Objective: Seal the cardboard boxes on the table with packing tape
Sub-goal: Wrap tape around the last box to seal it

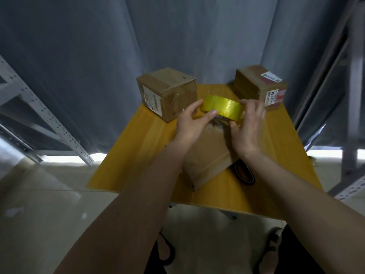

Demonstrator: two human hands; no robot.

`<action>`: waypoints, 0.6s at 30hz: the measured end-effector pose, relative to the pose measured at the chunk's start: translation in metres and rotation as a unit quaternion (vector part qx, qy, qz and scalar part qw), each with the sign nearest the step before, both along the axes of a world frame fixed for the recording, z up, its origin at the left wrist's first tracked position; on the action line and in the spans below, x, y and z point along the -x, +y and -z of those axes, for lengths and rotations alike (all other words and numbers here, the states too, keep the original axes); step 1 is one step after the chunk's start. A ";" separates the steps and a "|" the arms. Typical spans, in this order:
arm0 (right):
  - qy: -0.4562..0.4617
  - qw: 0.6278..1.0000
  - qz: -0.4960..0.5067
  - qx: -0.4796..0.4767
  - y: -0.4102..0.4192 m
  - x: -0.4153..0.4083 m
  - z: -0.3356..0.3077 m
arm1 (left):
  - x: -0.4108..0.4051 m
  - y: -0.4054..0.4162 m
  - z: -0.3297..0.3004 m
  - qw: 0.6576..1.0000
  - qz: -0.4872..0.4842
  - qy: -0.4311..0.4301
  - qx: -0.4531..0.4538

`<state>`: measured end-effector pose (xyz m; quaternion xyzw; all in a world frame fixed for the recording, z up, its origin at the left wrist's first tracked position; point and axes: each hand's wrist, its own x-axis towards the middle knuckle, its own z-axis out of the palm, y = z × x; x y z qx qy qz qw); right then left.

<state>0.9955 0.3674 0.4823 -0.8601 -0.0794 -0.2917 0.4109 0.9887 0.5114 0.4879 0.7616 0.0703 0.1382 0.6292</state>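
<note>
Tape roll (222, 108) was held up between both hands, just above far end of near box (207, 153), which lay w/ long axis running diagonally, near-left to far-right, on yellow table (138, 151). Left hand (192, 123) gripped roll's left side, thumb curled over outer face. Right hand (247, 125) was at roll's right side, fingers spread; cannot tell if it pinched the tape end (blurred).

Judgement: pull should run toward person along box axis; both hands equally near.

Two more boxes, far-left box (167, 93) and far-right box (260, 87), stood well apart from near box. Dark object (245, 173) lay just beside near box's right edge, may snag. Table edge close on near side.
</note>
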 end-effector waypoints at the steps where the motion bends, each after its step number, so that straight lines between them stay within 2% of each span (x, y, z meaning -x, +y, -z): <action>1: 0.000 1.000 0.000 0.000 -0.001 0.000 -0.001 | -0.001 0.000 0.001 1.000 0.000 -0.001 0.008; 7: -0.016 1.000 0.007 0.014 -0.006 -0.003 -0.010 | -0.002 -0.003 -0.011 0.996 0.009 -0.014 0.093; 18: -0.016 1.000 0.000 0.024 -0.009 0.002 -0.017 | 0.002 -0.002 -0.020 0.995 -0.049 -0.045 0.079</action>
